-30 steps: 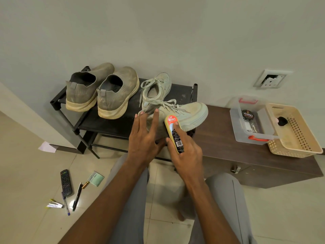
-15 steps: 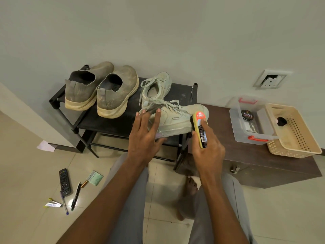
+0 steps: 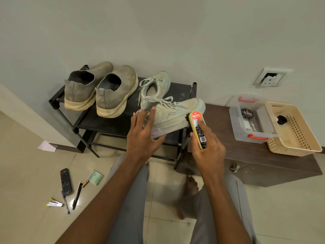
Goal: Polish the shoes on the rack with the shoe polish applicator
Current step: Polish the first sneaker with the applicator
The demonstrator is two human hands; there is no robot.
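A pale laced sneaker [image 3: 174, 113] lies across the right front of the black shoe rack [image 3: 112, 124], toe pointing right. My left hand [image 3: 143, 136] holds its heel end, fingers straight along the side and thumb under the sole. My right hand [image 3: 207, 150] grips the yellow shoe polish applicator [image 3: 197, 129], index finger along its top; its dark bristles touch the sneaker's side near the toe. The second pale sneaker [image 3: 156, 87] stands behind it. Two grey-brown slip-on shoes [image 3: 102, 88] sit on the rack's left.
A dark wooden bench [image 3: 246, 155] joins the rack on the right, carrying a clear box [image 3: 246, 120] with a polish tin [image 3: 247, 113] and a beige basket [image 3: 292, 129]. On the floor at left lie a remote [image 3: 66, 181], pens and papers. My bare foot [image 3: 190, 184] rests below.
My right hand has carried the applicator from the sneaker's middle rightward to its toe end. The sneaker has turned a little more to the right. My left hand stays at the heel.
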